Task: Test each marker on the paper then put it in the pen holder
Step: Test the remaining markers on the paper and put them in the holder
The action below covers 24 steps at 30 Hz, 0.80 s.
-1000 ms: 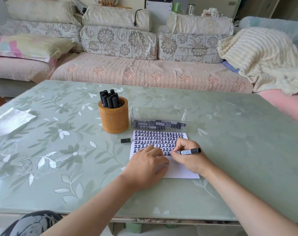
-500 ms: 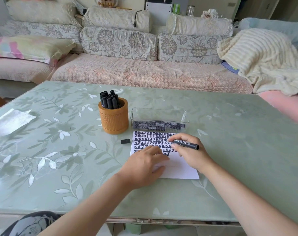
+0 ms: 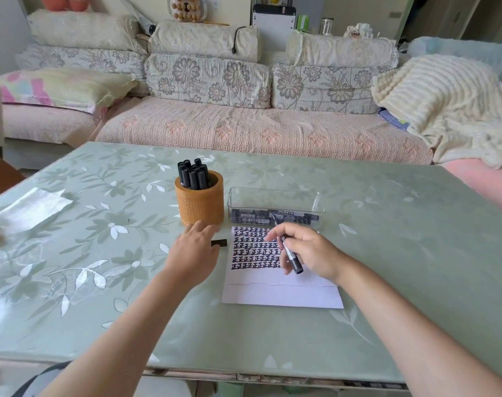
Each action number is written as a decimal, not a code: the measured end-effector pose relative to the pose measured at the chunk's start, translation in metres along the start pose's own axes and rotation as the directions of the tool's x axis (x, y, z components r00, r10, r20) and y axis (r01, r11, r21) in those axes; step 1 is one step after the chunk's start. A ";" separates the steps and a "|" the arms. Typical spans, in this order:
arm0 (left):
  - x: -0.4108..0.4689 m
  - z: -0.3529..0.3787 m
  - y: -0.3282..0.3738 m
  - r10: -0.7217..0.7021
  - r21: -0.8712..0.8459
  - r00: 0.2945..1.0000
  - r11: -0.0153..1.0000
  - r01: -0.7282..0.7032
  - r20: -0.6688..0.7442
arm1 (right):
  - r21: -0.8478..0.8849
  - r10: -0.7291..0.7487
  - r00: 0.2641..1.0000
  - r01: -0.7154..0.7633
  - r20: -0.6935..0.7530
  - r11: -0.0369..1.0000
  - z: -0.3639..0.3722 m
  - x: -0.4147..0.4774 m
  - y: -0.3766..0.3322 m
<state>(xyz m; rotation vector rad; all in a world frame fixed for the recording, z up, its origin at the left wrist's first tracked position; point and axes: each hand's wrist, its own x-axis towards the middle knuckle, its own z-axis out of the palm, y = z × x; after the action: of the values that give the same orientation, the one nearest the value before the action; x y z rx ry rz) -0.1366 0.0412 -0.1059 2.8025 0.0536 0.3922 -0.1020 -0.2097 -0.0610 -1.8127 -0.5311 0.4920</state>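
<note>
2 hands work near the middle of the table (image 3: 387, 253), and the testing step looks finished for this marker (image 3: 292, 260): its bare tip is lifted off the paper (image 3: 281, 295) and points toward the far edge, while the rows of black marks fill the sheet's far half. The right hand (image 3: 310, 253) pinches the marker's barrel between thumb and fingers, tilted, with the back end aimed at the near edge.

Judging by this, recapping is the step in hand. The left hand (image 3: 195, 250) reaches out flat with fingers straight and spread, holding nothing, just off the paper's left edge. A small black cap (image 3: 219, 242) lies on the table at that hand's right side, between it and the sheet; whether a finger touches it I cannot tell.

Next, the left hand needs to pick up the cap and meet the marker's tip, which calls for the right hand to turn the tip leftward. Then the marker goes to the pen holder (image 3: 199, 207), which stands just beyond the left hand's fingertips toward the far edge, already crowded with capped markers (image 3: 193, 174), so a gap must be found. A clear box (image 3: 272, 191) with more markers sits at the paper's far edge.
</note>
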 end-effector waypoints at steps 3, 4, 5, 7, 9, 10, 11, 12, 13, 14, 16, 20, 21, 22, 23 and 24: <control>0.001 0.000 -0.003 -0.002 -0.003 1.000 1.000 0.002 0.029 | -0.085 -0.033 0.999 0.031 -0.017 0.996 0.003 0.005 0.000; 0.002 -0.001 -0.003 -0.001 -0.006 0.999 1.000 0.001 0.035 | -0.098 -0.044 0.999 0.041 -0.025 0.994 0.003 0.007 0.000; 0.003 -0.002 -0.003 -0.003 -0.019 0.999 1.000 0.004 0.036 | -0.103 -0.046 0.998 0.042 -0.037 0.994 0.004 0.008 0.000; 0.004 -0.004 -0.002 -0.012 -0.081 1.000 0.997 0.012 0.011 | -0.112 -0.044 0.996 0.035 -0.081 0.993 0.005 0.010 0.000; 0.003 -0.009 0.002 -0.032 -0.166 0.999 0.986 0.026 -0.033 | -0.231 -0.061 0.985 0.022 -0.163 0.973 0.005 0.014 0.001; 0.003 -0.011 0.003 -0.040 -0.205 0.998 0.978 0.029 -0.049 | -0.325 -0.082 0.977 0.014 -0.198 0.945 0.004 0.015 0.002; 0.002 -0.014 0.005 -0.036 -0.236 0.997 0.971 0.019 -0.065 | -0.412 -0.110 0.970 0.011 -0.217 0.911 0.003 0.016 0.003; 0.002 -0.016 0.007 -0.019 -0.259 0.997 0.966 -0.002 -0.079 | -0.475 -0.133 0.965 0.010 -0.227 0.880 0.003 0.016 0.004; 0.001 -0.017 0.009 0.004 -0.274 0.996 0.961 -0.030 -0.094 | -0.515 -0.151 0.960 0.009 -0.236 0.857 0.002 0.016 0.005; 0.000 -0.018 0.010 0.024 -0.284 0.994 0.957 -0.053 -0.107 | -0.542 -0.171 0.954 0.010 -0.247 0.840 0.002 0.015 0.005; 0.000 -0.020 0.012 0.042 -0.303 0.991 0.950 -0.079 -0.125 | -0.585 -0.226 0.937 0.029 -0.266 0.811 0.002 0.016 0.006; -0.001 -0.020 0.015 0.103 -0.327 0.984 0.934 -0.145 -0.144 | -0.626 -0.297 0.918 0.073 -0.263 0.777 0.003 0.018 0.007; -0.001 -0.020 0.016 0.117 -0.327 0.983 0.931 -0.159 -0.143 | -0.631 -0.300 0.918 0.075 -0.259 0.772 0.004 0.018 0.008; -0.001 -0.020 0.016 0.128 -0.327 0.982 0.930 -0.168 -0.139 | -0.636 -0.303 0.919 0.078 -0.252 0.768 0.004 0.018 0.008; -0.001 -0.019 0.017 0.136 -0.328 0.982 0.929 -0.173 -0.132 | -0.641 -0.305 0.920 0.080 -0.248 0.763 0.005 0.019 0.008; -0.002 -0.019 0.017 0.143 -0.331 0.982 0.927 -0.176 -0.122 | -0.645 -0.307 0.920 0.083 -0.242 0.759 0.005 0.019 0.009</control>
<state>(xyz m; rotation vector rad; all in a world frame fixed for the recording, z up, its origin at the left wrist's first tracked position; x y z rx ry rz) -0.1433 0.0302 -0.0839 2.4507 -0.2048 0.5210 -0.0890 -0.1973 -0.0721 -2.3780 -0.6914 -0.1868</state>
